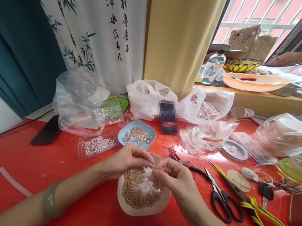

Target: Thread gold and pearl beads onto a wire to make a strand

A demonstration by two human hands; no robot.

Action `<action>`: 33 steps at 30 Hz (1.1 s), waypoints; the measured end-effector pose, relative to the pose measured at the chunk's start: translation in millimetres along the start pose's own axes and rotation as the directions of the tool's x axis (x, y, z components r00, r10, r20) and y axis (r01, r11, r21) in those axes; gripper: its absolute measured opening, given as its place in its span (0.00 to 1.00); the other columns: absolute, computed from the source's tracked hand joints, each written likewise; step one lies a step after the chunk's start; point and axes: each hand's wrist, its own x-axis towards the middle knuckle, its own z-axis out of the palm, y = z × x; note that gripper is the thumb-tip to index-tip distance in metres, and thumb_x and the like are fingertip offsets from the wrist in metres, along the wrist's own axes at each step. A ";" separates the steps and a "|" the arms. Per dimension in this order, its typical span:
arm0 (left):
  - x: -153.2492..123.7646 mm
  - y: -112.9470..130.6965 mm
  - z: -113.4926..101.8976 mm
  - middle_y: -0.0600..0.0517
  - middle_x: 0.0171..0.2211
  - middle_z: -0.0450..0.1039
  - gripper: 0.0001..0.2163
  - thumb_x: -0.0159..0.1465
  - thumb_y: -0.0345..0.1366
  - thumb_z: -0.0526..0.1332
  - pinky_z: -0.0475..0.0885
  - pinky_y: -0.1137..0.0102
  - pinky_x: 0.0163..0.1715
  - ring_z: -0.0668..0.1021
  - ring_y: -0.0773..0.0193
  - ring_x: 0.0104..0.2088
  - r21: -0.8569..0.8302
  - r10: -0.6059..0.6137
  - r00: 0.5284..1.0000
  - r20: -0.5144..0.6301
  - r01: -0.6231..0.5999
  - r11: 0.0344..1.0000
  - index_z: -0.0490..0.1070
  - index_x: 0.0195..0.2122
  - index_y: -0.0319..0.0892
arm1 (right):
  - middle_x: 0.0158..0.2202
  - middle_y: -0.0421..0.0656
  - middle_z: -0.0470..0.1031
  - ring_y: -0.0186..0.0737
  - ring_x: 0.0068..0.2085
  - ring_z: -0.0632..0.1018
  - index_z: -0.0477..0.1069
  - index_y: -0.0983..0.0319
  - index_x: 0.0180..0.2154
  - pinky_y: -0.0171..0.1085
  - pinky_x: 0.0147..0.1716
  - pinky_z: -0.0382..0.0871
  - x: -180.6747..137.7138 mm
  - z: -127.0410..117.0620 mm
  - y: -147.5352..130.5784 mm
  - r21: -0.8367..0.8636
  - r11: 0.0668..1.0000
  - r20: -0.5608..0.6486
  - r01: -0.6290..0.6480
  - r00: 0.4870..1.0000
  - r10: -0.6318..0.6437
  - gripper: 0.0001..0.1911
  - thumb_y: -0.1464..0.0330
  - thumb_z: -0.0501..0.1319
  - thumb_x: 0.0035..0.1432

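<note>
My left hand point(133, 159) and my right hand point(172, 173) meet above a white bowl point(140, 211) of small gold beads point(136, 196). Both are closed, thumb against forefinger, with the fingertips nearly touching. Between them is a tiny pale piece, too small to name. Below my right fingers hangs a clear, glinting strand point(153, 184), which reaches down over the beads; its exact make is blurred. Just behind my left hand stands a blue dish point(121, 136) of mixed gold and white beads. A clear tray point(80, 152) of pearl beads lies to its left.
Scissors point(223, 200), yellow-handled pliers point(260, 212) and a key point(266, 193) lie on the right of the red table point(85, 208). Plastic bags point(150, 98) line the back. A phone point(46, 130) rests at left, and a bottle point(212, 69) stands on the windowsill.
</note>
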 end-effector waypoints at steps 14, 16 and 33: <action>-3.2 10.1 0.0 0.53 0.25 0.73 0.03 0.50 0.34 0.63 0.65 0.74 0.27 0.71 0.70 0.25 0.294 0.110 0.993 0.044 -0.118 0.949 0.75 0.26 0.41 | 0.16 0.36 0.69 0.27 0.18 0.68 0.65 0.62 0.20 0.30 0.21 0.63 -0.5 -0.8 1.5 -0.026 0.997 -0.010 -0.074 0.997 0.074 0.05 0.70 0.61 0.42; -3.4 9.6 0.5 0.53 0.25 0.73 0.03 0.50 0.34 0.64 0.65 0.74 0.28 0.71 0.70 0.26 0.286 0.112 0.993 0.041 -0.119 0.951 0.75 0.26 0.41 | 0.17 0.36 0.69 0.27 0.19 0.69 0.65 0.63 0.21 0.29 0.21 0.63 -0.1 -1.0 2.4 -0.007 0.998 -0.006 -0.067 0.998 0.067 0.05 0.70 0.61 0.42; -3.4 -2.9 12.4 0.54 0.22 0.71 0.08 0.47 0.35 0.67 0.65 0.74 0.25 0.72 0.71 0.22 -0.090 0.010 1.000 0.023 -0.008 0.996 0.70 0.25 0.37 | 0.24 0.38 0.71 0.32 0.27 0.73 0.63 0.60 0.38 0.32 0.26 0.66 -3.0 -1.5 14.1 -0.125 0.957 0.054 0.262 0.965 -0.257 0.10 0.66 0.58 0.52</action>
